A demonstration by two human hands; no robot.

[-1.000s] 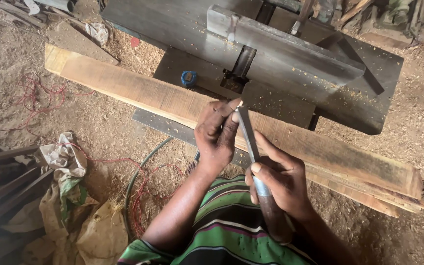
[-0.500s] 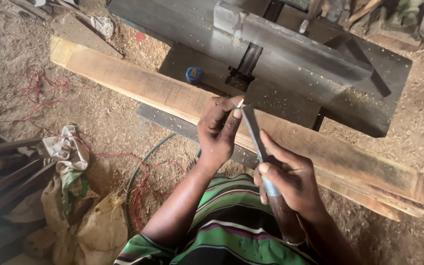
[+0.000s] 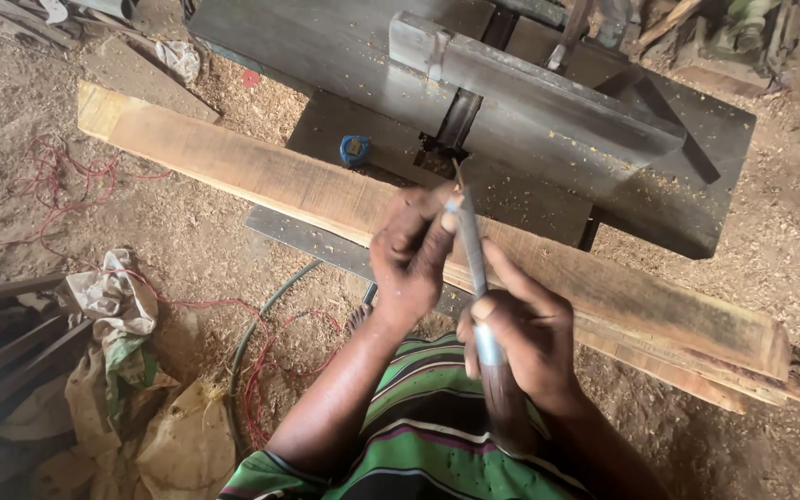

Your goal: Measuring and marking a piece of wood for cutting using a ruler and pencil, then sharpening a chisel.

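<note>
My right hand [image 3: 522, 335] grips a long thin metal file [image 3: 470, 250] by its handle end, the blade pointing away from me. My left hand [image 3: 411, 250] pinches a small slender object, perhaps a pencil [image 3: 457, 174], at its fingertips, right against the file near its tip. Both hands hover over a long wooden plank [image 3: 261, 176] that lies diagonally on the sawdust floor, partly across the base of a grey metal woodworking machine [image 3: 548, 102]. What exactly the left fingers hold is too small to tell for sure.
A blue tape measure [image 3: 355, 149] sits on the machine's plate beyond the plank. Red string [image 3: 67, 181] and a dark cable [image 3: 261, 319] trail over the sawdust at left. Crumpled sacks and cloth [image 3: 127, 370] and dark metal bars [image 3: 2, 324] lie at lower left.
The view has shifted slightly. My left hand's fingers have closed tighter round the small object at the file's tip; my right hand keeps its hold on the file.
</note>
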